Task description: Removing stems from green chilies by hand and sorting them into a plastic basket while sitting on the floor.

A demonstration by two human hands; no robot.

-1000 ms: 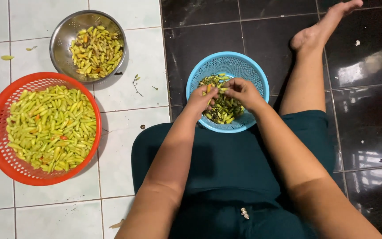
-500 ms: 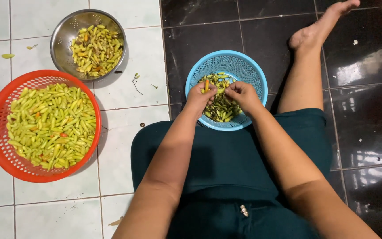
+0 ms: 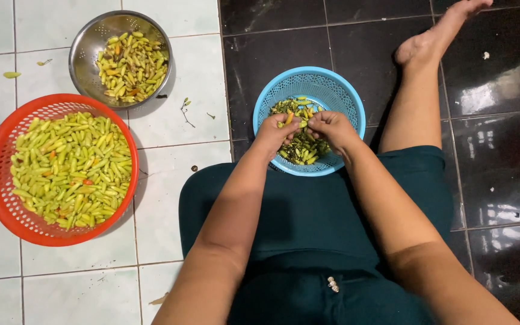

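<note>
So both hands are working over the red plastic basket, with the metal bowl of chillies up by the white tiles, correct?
Not quite. The head view shows the left hand and right hand together over the round blue plastic basket, not the round red plastic basket, which sits apart to the left. The round metal bowl of chillies is on the white tiles.

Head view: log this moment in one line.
left hand: pinching chili | right hand: on same chili | over blue basket | red basket, steel bowl: untouched
</note>
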